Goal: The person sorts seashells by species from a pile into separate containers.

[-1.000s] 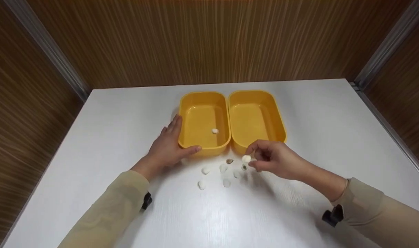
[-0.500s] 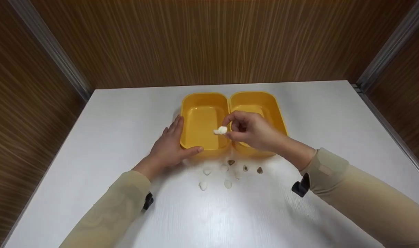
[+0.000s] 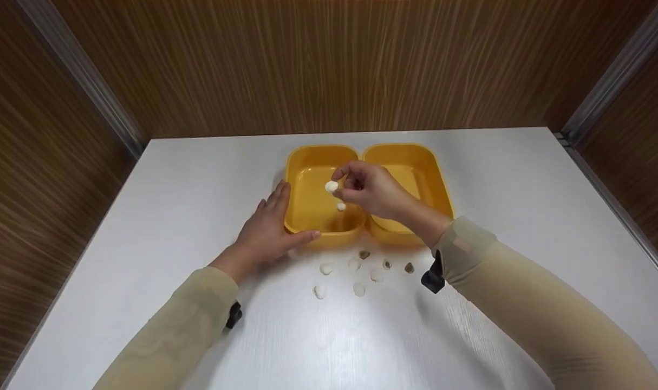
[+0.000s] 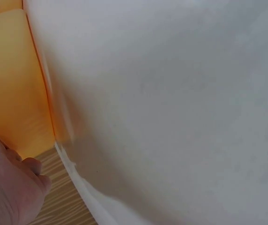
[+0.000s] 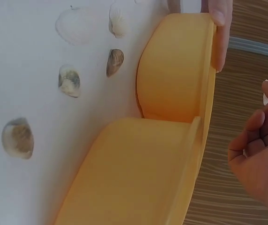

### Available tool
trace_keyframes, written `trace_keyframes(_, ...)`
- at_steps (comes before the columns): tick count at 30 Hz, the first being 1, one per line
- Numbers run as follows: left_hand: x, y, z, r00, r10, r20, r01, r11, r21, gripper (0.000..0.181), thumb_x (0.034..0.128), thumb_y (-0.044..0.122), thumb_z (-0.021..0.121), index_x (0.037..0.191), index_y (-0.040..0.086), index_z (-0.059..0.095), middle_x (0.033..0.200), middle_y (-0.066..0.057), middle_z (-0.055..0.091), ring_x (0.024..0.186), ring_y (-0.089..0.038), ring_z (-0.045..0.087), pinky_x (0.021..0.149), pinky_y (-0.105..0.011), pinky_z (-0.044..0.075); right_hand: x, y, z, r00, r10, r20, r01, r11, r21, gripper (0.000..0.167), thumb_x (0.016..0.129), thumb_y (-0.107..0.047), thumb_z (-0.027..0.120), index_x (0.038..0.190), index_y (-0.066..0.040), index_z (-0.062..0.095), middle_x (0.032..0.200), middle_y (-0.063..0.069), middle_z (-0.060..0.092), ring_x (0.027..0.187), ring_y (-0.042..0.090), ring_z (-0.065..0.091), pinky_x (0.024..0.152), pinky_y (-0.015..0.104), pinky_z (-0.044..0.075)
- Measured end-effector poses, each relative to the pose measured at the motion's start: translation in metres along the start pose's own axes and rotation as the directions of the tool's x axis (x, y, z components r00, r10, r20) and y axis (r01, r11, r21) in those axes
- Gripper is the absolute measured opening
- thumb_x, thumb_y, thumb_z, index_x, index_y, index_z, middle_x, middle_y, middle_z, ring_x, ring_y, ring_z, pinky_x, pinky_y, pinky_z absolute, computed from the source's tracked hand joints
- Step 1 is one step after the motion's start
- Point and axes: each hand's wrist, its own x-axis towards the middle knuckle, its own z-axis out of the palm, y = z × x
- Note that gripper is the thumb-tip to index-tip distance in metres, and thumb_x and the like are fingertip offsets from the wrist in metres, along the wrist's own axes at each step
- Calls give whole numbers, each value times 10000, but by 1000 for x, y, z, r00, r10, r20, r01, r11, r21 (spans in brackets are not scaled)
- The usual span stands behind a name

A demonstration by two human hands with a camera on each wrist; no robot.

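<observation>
My right hand (image 3: 375,189) pinches a white seashell (image 3: 331,186) between thumb and forefinger, above the left yellow bin (image 3: 310,200). Another small white shell (image 3: 341,207) lies on that bin's floor. My left hand (image 3: 264,227) rests against the same bin's near-left corner, fingers straight along the side and thumb at the front rim. In the right wrist view, only a sliver of the held shell (image 5: 266,99) shows past the thumb. On the table before the bins lie several pale shells (image 3: 326,268) and a few brown ones, one brown shell (image 3: 409,267) farthest right.
A second yellow bin (image 3: 410,173) stands against the left one's right side, partly hidden by my right hand and forearm. The white table (image 3: 209,173) is bounded by a wood-grain panel (image 3: 329,70) behind and others at both sides.
My right hand has carried the pinched shell from the table, left and away from me, to over the left bin. My left hand stays at that bin.
</observation>
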Motion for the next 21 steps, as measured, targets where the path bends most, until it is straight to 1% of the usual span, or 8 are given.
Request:
trace_keyframes(7,2,0,-1,1000,1,-6,-1,1000,6,1278,877,853,587,1710,96,-19,1787,-59,-9,1629,-288,111,1315,-462,83,15,9,9,999,25,-27,-26,1000,-13,187,972,-57,756,1147,-31,695,802,23,574,706,142,491,592,204,404)
trace_keyframes(10,2,1,-1,1000,0,-7,0,1000,11,1273,885,836,598,1708,89,-23,1786,-62,-10,1632,-265,92,1316,-457,74,20,13,13,998,48,-27,-49,998,-33,183,975,-66,750,1148,-43,695,799,25,578,694,140,496,586,211,412)
trace_keyframes(14,2,3,-1,1000,-12,-4,12,1000,1,1263,896,800,627,1707,88,-30,1786,-63,-6,1634,-247,76,1317,-450,59,23,17,16,996,89,-26,-90,994,-60,189,980,-91,753,1155,-64,688,804,24,582,682,138,503,583,224,434)
trace_keyframes(21,2,4,-1,1000,-12,-1,12,1000,-2,1270,889,811,625,1708,94,-30,1786,-58,-10,1632,-268,88,1316,-461,72,25,19,19,994,105,-37,-107,992,-66,234,974,-107,776,1180,-37,691,804,22,581,681,134,508,586,222,448)
